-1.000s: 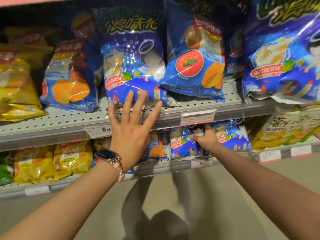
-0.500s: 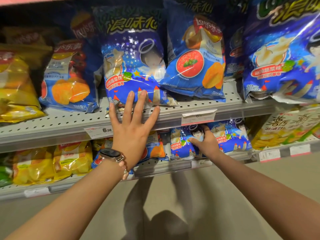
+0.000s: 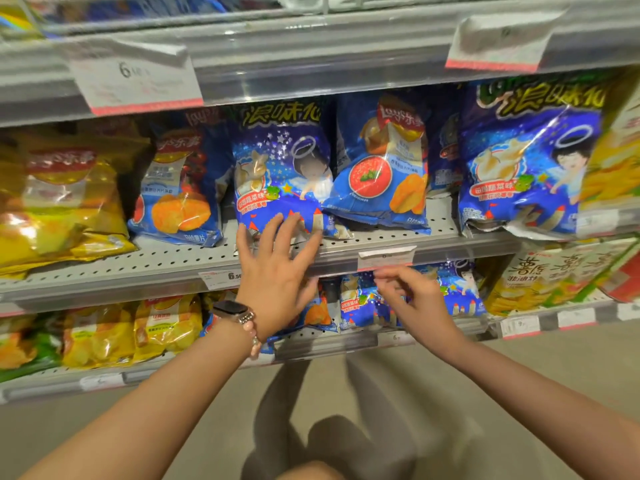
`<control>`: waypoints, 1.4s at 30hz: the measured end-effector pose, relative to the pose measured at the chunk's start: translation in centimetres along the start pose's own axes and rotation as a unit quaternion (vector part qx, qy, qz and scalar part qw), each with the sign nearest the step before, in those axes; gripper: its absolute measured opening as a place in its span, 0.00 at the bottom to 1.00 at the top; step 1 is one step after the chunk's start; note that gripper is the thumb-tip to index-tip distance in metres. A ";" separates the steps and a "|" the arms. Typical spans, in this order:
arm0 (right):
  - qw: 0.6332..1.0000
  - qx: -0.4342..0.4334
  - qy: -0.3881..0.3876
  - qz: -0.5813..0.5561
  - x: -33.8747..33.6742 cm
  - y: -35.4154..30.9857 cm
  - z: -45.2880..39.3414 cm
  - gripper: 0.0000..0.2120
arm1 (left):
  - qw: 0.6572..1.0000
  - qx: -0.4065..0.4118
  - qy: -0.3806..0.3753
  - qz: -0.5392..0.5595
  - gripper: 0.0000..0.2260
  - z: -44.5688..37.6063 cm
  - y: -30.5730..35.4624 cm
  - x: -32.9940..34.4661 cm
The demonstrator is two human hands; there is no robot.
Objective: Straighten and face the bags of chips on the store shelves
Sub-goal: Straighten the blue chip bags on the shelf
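Shelving (image 3: pixel 180 261), grey perforated metal, three tiers in your view, each front edge carrying a clear rail with price tags.

Middle tier, left to right: yellow chip bags (image 3: pixel 59 202) slumped and overlapping; a blue chip bag with orange chips (image 3: pixel 180 188) leaning back; a blue starry bag with a haloed cartoon figure (image 3: pixel 280 174) standing upright and facing you; a blue bag with a red tomato circle (image 3: pixel 381 168) tilted, its lower left corner resting against the starry bag; a second, larger starry bag (image 3: pixel 530 161) at the right, facing forward with its bottom seam crumpled.

Lower tier: small yellow bags (image 3: pixel 135 330) at left, small blue starry bags (image 3: pixel 360 303) in the centre behind your hands, pale boxes with large characters (image 3: pixel 554 275) at right.

Floor (image 3: pixel 194 441), beige, with your shadow across it.

Your left hand (image 3: pixel 273 268): fingers spread and straight, fingertips (image 3: pixel 294 221) at the bottom edge of the upright starry bag, palm in front of the shelf rail. Nothing is gripped. A watch (image 3: pixel 230 308) and a beaded bracelet (image 3: pixel 252 332) sit at that wrist.

Your right hand (image 3: pixel 415 299): blurred, fingers loosely curled in front of the small blue starry bags on the lower tier, just under a price tag (image 3: pixel 386 256). It looks to hold nothing; whether it touches a bag you cannot tell.
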State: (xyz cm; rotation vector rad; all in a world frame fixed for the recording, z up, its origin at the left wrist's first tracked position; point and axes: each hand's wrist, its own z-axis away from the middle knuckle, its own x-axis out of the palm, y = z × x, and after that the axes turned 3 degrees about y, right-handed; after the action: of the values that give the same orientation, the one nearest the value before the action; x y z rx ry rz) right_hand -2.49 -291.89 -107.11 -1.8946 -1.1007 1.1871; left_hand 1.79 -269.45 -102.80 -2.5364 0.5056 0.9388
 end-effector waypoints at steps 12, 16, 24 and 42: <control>0.990 0.016 0.068 0.122 -3.2 -6.4 -8.7 0.48 | 0.920 -0.300 -0.060 0.247 0.54 -5.7 -3.1 -2.3; 0.994 0.072 0.005 0.082 -3.7 -5.3 -9.7 0.55 | 0.906 -0.283 -0.099 0.298 0.55 -5.7 -4.1 -2.2; 0.999 0.042 -0.016 0.009 -4.1 -3.9 -10.0 0.50 | 0.892 -0.298 -0.067 0.332 0.48 -5.5 -4.0 -1.9; 0.998 -0.028 0.042 0.029 -3.1 -6.3 -8.8 0.44 | 0.911 -0.276 0.006 0.307 0.42 -3.2 -7.4 -7.4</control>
State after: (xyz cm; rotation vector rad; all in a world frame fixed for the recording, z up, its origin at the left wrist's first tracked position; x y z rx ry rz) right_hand 2.90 -292.51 -97.21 -2.0123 -1.0500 1.1083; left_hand 1.61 -263.12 -93.80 -2.9276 1.2458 1.4538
